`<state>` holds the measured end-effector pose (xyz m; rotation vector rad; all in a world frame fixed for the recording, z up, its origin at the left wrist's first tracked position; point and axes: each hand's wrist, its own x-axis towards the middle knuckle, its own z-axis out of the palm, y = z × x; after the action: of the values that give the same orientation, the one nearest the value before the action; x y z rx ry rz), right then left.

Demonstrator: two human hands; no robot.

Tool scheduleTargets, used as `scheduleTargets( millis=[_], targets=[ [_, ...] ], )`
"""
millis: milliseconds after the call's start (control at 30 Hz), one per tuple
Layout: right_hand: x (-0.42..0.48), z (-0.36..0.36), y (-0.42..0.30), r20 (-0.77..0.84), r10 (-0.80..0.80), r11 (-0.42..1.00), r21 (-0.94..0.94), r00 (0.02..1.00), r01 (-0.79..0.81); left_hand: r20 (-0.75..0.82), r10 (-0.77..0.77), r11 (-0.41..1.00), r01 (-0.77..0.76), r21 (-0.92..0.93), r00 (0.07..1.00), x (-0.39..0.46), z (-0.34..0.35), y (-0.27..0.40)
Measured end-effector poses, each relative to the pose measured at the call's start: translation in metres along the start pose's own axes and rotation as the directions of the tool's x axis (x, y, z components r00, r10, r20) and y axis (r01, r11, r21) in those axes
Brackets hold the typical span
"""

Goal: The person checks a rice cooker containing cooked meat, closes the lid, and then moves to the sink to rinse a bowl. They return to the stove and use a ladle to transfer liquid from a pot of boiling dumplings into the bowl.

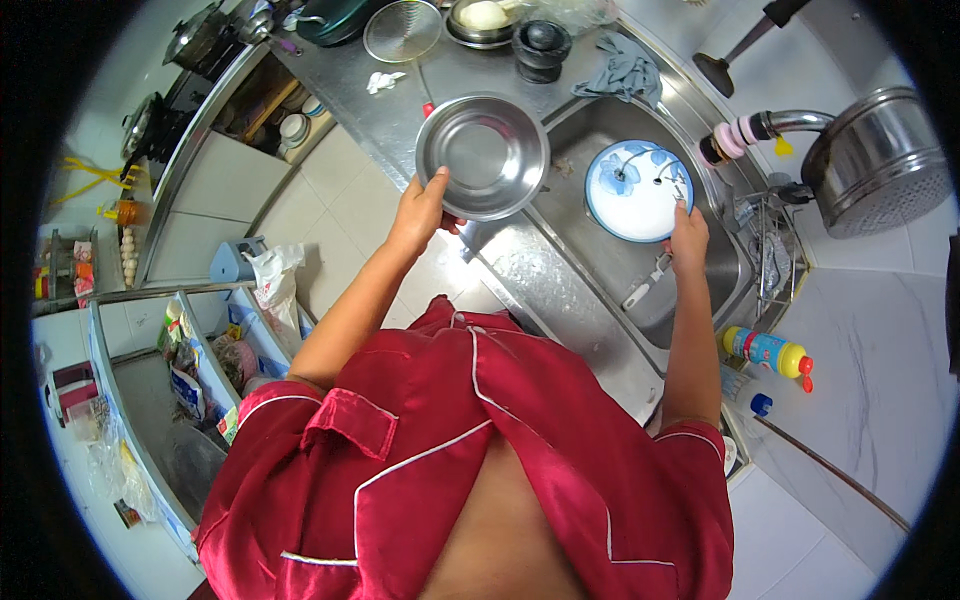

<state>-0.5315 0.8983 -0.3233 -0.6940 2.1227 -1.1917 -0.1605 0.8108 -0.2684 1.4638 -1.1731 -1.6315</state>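
Note:
My left hand point(421, 214) grips the near rim of a round stainless steel bowl point(480, 154), its thumb over the edge. The bowl is held above the floor and the counter edge, its hollow facing up. In my right hand point(688, 234) is a white plate point(630, 196) with a blue rim and blue flower print, pinched at its right edge. The plate is over the steel sink point(581, 131). Below it in the sink lies a peeler or small knife with a white handle point(637, 294); its far end is partly hidden.
On the steel counter point(337, 90) are a wire strainer point(403, 31), a stone mortar point(541, 49) and a grey cloth point(622, 67). A steamer pot point(874, 165) hangs at the right wall. A yellow bottle point(769, 352) stands beside the sink. Shelves point(195, 352) line the left.

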Motion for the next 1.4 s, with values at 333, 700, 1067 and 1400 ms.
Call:
scheduleTargets(
  millis=[333,700,1067,1400],
  targets=[
    [-0.023,-0.003,-0.023,-0.022,-0.524,0.752,-0.481,0.851,0.450,0.026,0.263,0.933,-0.261,0.247,0.965,0.017,0.026,-0.001],
    [-0.100,-0.007,-0.110,-0.007,-0.725,0.432,-0.784,0.689,0.446,0.135,0.808,0.538,-0.812,0.226,0.573,0.044,0.004,0.016],
    [-0.115,0.015,-0.093,0.085,-0.782,0.221,-0.888,0.617,0.402,-0.059,0.982,0.186,-0.958,0.218,0.178,0.009,-0.128,0.063],
    [-0.141,0.079,-0.158,0.124,-0.529,0.167,-0.955,0.840,0.247,-0.197,0.447,0.798,-0.488,-0.354,0.873,0.009,-0.282,0.040]
  ],
)
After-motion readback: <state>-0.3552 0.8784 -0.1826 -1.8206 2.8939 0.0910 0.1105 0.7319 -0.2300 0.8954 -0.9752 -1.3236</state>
